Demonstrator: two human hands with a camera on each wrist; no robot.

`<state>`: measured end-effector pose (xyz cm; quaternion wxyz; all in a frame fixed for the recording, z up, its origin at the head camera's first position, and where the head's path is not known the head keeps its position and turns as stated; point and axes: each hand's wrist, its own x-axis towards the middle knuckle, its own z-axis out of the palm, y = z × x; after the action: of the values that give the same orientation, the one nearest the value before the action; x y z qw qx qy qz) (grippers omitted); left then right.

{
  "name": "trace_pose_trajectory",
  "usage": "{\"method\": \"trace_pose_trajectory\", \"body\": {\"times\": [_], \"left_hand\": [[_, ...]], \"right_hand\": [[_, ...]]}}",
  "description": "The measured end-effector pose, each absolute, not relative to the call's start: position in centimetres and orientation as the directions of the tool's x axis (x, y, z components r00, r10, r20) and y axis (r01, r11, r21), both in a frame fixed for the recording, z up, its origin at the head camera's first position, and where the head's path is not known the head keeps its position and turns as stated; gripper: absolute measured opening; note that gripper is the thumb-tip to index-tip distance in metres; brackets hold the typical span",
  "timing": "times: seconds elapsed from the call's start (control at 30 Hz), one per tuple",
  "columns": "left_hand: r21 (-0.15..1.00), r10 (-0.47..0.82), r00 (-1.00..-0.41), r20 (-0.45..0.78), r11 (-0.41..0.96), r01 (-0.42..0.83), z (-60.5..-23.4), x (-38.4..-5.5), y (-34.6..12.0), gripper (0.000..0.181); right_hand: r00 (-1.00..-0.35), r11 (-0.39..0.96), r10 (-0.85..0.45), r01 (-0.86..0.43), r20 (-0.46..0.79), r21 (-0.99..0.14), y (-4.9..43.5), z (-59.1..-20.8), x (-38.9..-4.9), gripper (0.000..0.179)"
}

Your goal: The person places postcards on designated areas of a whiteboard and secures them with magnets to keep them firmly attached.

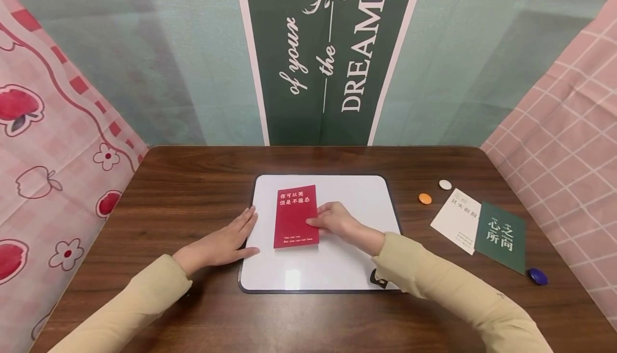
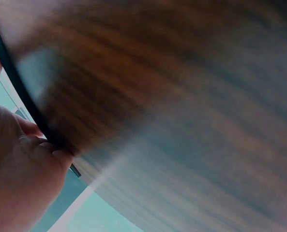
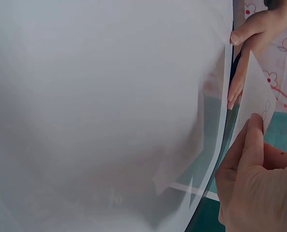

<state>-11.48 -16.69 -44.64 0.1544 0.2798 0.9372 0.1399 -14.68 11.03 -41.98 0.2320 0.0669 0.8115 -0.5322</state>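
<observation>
At the lower left of the head view, the left hand (image 1: 223, 244) lies with its fingers straight, touching the left edge of the whiteboard (image 1: 337, 270); it grips nothing there, and the likely reason is to keep the board from sliding on the wood-grain table (image 1: 193, 181). Near the middle of the frame, the red card (image 1: 293, 222) is over the left half of the board, its printed face up. The right hand (image 1: 339, 222) pinches its right edge between thumb and fingers, a hold that seems chosen to leave most of the print uncovered. The right wrist view shows the card's pale back tilted off the surface.

A black object (image 1: 378, 279) sits at the board's lower right corner, partly hidden by the sleeve. At the right of the frame are an orange disc (image 1: 425, 198), a white disc (image 1: 445, 185), 2 cards, white (image 1: 455, 222) and green (image 1: 501, 238), touching or overlapping, perhaps set aside to free the board, and a blue disc (image 1: 538, 276).
</observation>
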Motion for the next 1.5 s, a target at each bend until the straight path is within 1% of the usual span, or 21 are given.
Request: {"method": "trace_pose_trajectory", "body": {"times": [0.3,0.73,0.93,1.5], "left_hand": [[0.353,0.560,-0.799,-0.220,0.809,0.470,-44.5,-11.5,-16.6,0.086],[0.365,0.560,-0.798,-0.224,0.807,0.464,-44.3,-11.5,-16.4,0.087],[0.358,0.551,-0.802,-0.231,0.814,0.457,-44.3,-11.7,-16.4,0.088],[0.374,0.553,-0.801,-0.228,0.810,0.452,-43.9,-11.9,-16.3,0.089]], "right_hand": [[-0.874,0.398,-0.165,0.365,-0.457,-0.842,10.0,-42.1,-14.8,0.035],[-0.862,0.410,-0.173,0.377,-0.476,-0.831,8.9,-42.4,-14.9,0.034],[-0.868,0.473,-0.159,0.351,-0.470,-0.808,8.4,-42.4,-15.0,0.030],[-0.870,0.610,-0.203,0.247,-0.449,-0.753,7.6,-42.0,-15.7,0.024]]}}
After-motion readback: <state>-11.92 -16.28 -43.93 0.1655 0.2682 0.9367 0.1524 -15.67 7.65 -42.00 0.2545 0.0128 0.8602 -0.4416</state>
